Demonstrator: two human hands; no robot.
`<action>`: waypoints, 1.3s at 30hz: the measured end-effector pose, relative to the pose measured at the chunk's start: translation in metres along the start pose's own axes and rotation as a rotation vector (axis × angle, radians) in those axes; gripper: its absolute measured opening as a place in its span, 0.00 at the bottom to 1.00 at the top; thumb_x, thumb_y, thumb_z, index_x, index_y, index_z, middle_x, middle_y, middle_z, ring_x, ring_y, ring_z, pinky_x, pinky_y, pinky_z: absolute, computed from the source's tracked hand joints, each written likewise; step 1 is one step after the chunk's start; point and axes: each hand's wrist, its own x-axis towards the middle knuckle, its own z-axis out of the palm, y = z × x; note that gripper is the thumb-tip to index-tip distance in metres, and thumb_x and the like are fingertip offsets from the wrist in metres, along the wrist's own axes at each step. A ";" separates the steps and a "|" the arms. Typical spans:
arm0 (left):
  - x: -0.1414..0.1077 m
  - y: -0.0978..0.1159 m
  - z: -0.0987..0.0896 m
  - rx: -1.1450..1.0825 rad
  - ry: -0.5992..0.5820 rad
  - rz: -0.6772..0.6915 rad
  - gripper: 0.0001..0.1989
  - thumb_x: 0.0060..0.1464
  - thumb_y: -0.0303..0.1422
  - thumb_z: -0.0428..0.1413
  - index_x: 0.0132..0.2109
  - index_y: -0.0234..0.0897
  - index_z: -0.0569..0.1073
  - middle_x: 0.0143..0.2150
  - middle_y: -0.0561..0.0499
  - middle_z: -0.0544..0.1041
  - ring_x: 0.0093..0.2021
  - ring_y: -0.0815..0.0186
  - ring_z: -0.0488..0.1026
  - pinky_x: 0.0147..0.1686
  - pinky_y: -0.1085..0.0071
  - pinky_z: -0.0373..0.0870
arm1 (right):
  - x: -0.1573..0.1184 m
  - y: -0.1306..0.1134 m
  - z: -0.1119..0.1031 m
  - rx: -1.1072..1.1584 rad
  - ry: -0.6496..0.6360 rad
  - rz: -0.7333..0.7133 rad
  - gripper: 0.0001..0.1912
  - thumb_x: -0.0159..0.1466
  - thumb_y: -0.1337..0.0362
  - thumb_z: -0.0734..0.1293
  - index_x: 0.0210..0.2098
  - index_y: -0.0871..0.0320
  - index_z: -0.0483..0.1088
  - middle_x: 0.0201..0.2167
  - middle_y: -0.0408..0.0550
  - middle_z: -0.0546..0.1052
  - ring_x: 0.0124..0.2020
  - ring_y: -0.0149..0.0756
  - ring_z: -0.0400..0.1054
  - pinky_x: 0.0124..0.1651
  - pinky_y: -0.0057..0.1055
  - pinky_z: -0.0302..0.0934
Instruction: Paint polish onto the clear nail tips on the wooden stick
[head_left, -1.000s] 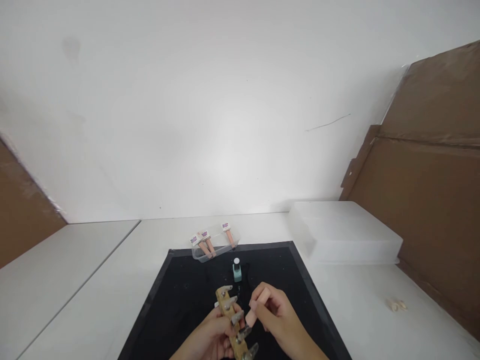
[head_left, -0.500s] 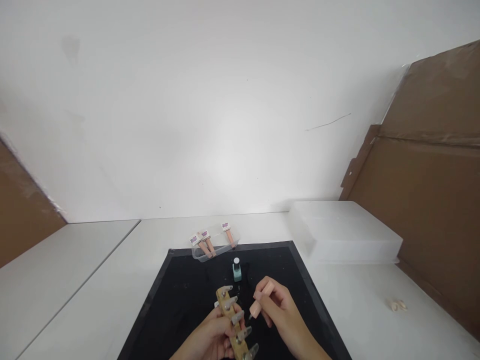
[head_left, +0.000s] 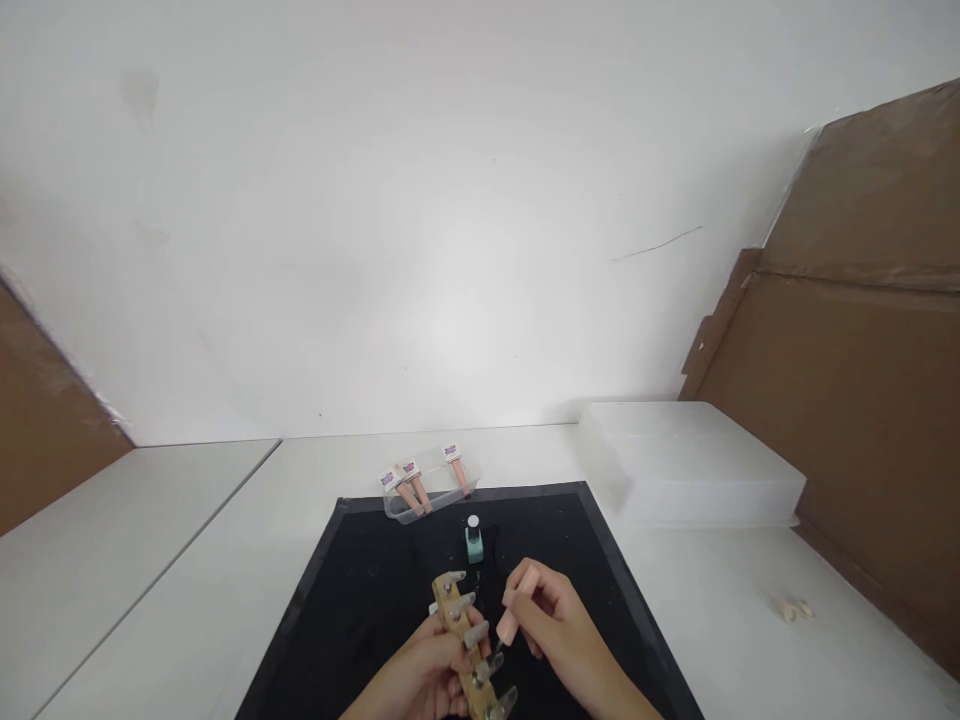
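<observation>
My left hand [head_left: 427, 672] is closed around a wooden strip [head_left: 454, 612] that carries several clear nail tips [head_left: 477, 634] along its length. In my right hand [head_left: 553, 622] a pink handle [head_left: 519, 604] is pinched between thumb and fingers, tilted, its thin lower end close to one of the lower nail tips; whether they touch I cannot tell. Beyond the strip a small teal bottle [head_left: 474, 547] with a dark and white top stands upright on the black mat [head_left: 375, 560].
A clear tray [head_left: 405, 518] with pink tubes [head_left: 459, 476] lies behind the mat. On the right are a white translucent box [head_left: 705, 470] and small pale rings [head_left: 793, 609]. Cardboard panels [head_left: 847, 400] border both sides.
My right hand has shifted slightly down and left, bringing the pink handle's lower end nearer the lower nail tips. My left hand and the strip have hardly moved.
</observation>
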 end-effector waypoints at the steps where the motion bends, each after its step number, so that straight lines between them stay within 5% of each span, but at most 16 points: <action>1: 0.000 0.000 0.000 -0.001 0.001 0.004 0.14 0.31 0.24 0.52 0.32 0.36 0.66 0.24 0.57 0.67 0.19 0.76 0.59 0.21 0.77 0.53 | 0.001 0.001 0.000 -0.003 0.006 -0.011 0.17 0.58 0.57 0.65 0.18 0.58 0.59 0.16 0.39 0.69 0.13 0.24 0.51 0.17 0.22 0.46; 9: 0.003 -0.001 -0.004 -0.001 -0.016 0.019 0.14 0.31 0.24 0.52 0.32 0.35 0.66 0.24 0.58 0.67 0.18 0.78 0.57 0.20 0.77 0.52 | 0.002 0.001 0.000 0.002 0.058 0.002 0.15 0.58 0.56 0.65 0.21 0.58 0.60 0.14 0.39 0.69 0.12 0.23 0.48 0.16 0.22 0.43; 27: 0.001 0.002 0.001 0.014 0.022 -0.004 0.15 0.29 0.24 0.51 0.32 0.36 0.66 0.21 0.59 0.67 0.18 0.77 0.57 0.21 0.76 0.53 | 0.000 -0.001 0.000 0.008 -0.043 0.022 0.15 0.58 0.55 0.64 0.23 0.58 0.61 0.16 0.38 0.68 0.13 0.22 0.49 0.16 0.21 0.44; 33: 0.002 -0.001 -0.002 0.013 -0.002 0.022 0.13 0.31 0.24 0.52 0.31 0.35 0.67 0.23 0.58 0.68 0.18 0.77 0.57 0.20 0.76 0.52 | 0.002 0.003 -0.003 -0.046 0.042 0.006 0.16 0.59 0.65 0.62 0.17 0.57 0.56 0.15 0.40 0.69 0.13 0.23 0.50 0.17 0.22 0.46; 39: 0.002 -0.002 -0.004 0.009 -0.002 0.021 0.14 0.30 0.24 0.52 0.32 0.35 0.67 0.24 0.57 0.68 0.19 0.77 0.57 0.20 0.76 0.52 | 0.003 0.000 -0.002 -0.028 0.106 0.035 0.11 0.59 0.61 0.62 0.22 0.58 0.59 0.14 0.39 0.70 0.11 0.22 0.48 0.16 0.22 0.44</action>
